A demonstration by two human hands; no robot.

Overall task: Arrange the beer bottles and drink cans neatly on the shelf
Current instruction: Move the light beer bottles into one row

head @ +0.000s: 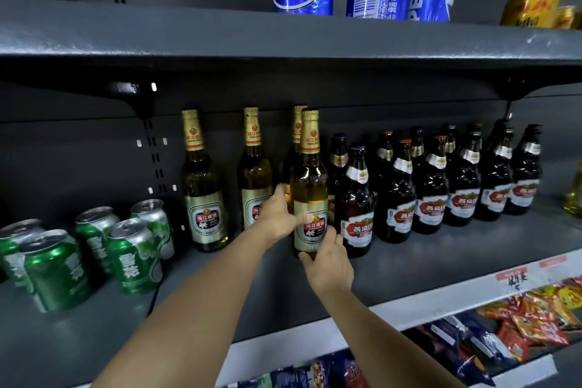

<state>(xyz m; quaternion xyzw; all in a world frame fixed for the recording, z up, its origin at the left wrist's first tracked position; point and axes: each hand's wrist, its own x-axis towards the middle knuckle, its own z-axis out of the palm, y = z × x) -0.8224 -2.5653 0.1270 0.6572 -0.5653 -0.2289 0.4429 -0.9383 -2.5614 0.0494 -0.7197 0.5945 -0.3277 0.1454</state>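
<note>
the dark shelf (409, 264) holds brown bottles (431, 186) on the right, green cans (94, 249) on the left. the gold-label bottle (310, 186) stands upright mid-shelf, left hand (277, 214) wrapped round its body, right hand (327, 261) gripping its base.

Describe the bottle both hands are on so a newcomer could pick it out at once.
On the middle shelf, between the green cans and the dark brown bottles, stand pale gold-foil beer bottles. It is the front bottle, the only one gripped by the left hand and right hand.
</note>
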